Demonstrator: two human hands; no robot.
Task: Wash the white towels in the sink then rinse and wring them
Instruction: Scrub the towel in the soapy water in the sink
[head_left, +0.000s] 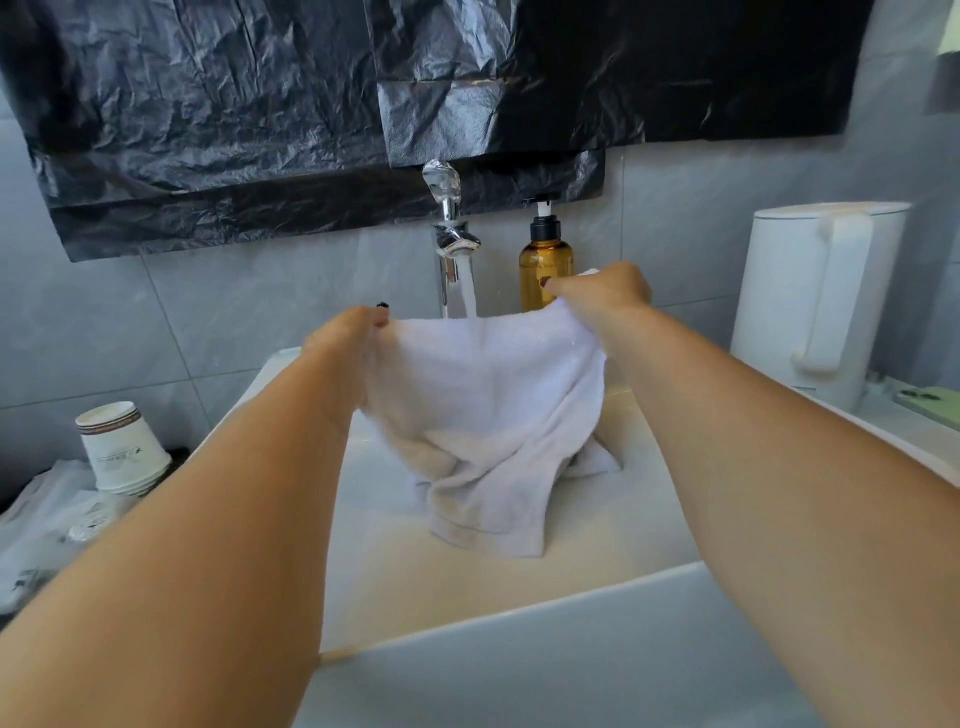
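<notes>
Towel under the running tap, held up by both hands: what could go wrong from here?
1. The white towel is stretched between the left hand and right hand right under the water stream; water may splash off it over the sink rim.
2. The right hand is close to the amber pump bottle and could knock it over.
3. Spray might reach the paper cups or the white kettle on the counter.
</notes>
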